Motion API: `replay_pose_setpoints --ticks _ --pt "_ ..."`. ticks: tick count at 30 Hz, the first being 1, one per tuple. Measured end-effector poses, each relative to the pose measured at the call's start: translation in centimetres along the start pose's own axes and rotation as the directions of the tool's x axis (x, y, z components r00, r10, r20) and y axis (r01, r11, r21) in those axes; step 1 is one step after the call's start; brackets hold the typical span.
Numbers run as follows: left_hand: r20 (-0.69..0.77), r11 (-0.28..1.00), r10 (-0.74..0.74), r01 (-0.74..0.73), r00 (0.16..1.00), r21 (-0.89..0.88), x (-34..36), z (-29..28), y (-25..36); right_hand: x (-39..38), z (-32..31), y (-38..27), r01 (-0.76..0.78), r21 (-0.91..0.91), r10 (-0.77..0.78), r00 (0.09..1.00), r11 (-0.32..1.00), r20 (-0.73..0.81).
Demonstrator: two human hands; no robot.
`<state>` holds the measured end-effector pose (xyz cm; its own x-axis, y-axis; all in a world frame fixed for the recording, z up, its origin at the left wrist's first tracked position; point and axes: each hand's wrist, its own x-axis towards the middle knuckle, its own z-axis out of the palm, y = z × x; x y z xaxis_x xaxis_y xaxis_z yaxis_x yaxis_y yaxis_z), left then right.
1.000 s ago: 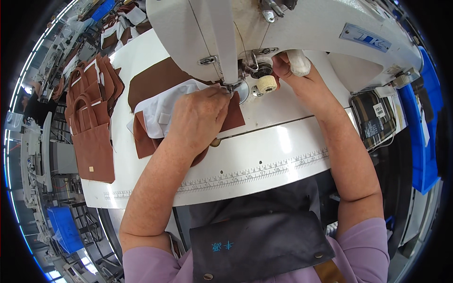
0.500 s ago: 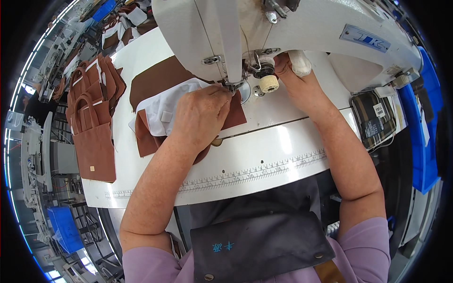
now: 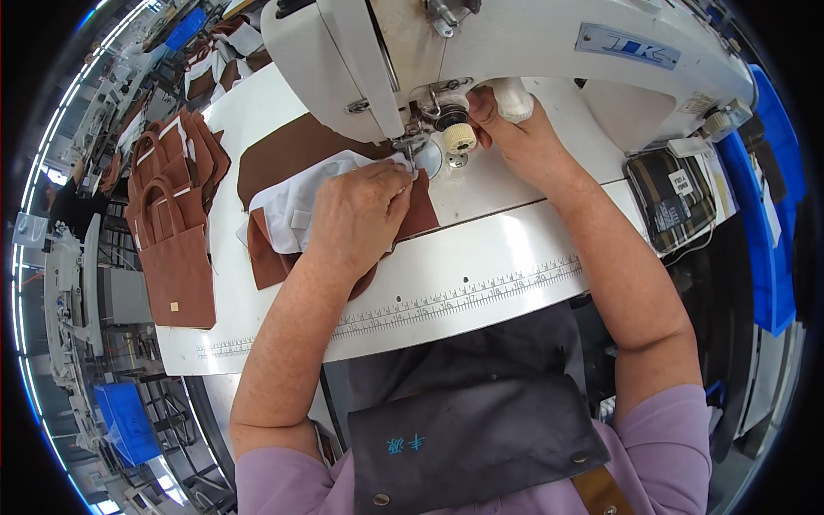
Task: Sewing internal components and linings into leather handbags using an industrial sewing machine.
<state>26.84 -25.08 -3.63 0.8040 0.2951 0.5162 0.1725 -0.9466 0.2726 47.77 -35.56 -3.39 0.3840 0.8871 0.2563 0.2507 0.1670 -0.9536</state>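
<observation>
My left hand (image 3: 360, 210) lies over a brown leather-like bag piece (image 3: 421, 209) with white lining cloth (image 3: 279, 202) on it. Its fingers are pressed together and hold the work beside the presser foot (image 3: 412, 148) of a white sewing machine (image 3: 524, 43). My right hand (image 3: 519, 142) is curled under the machine's arm, just right of a cream ribbed knob (image 3: 459, 138). The machine partly hides its fingertips, so what they grip cannot be made out. A white, rounded part (image 3: 513, 100) hangs above that hand. Behind the lining lies a darker brown panel (image 3: 287, 154).
Brown handbags (image 3: 176, 270) with handles are stacked at the table's left. A printed ruler strip (image 3: 455, 296) runs along the white table's front edge. At the right lie a plaid pouch (image 3: 669, 202) and a blue bin (image 3: 764, 249). Another blue bin (image 3: 127, 421) stands lower left.
The view has shifted slightly, so the machine appears farther left and up. More of my right hand's curled fingers shows beside the knob. My left hand stays on the bag piece.
</observation>
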Motion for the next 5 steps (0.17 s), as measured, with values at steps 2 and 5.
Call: replay_pose_setpoints --ticks 2,5 --pt "0.035 0.999 -0.043 0.042 0.998 0.009 -0.08 -0.22 0.29 0.06 0.01 0.17 -0.027 -0.039 0.027 1.000 0.999 0.000" --pt "0.067 0.993 -0.115 0.112 0.991 0.044 -0.10 -0.51 0.51 -0.09 0.13 0.02 -0.021 -0.114 0.022 1.000 0.993 0.004"
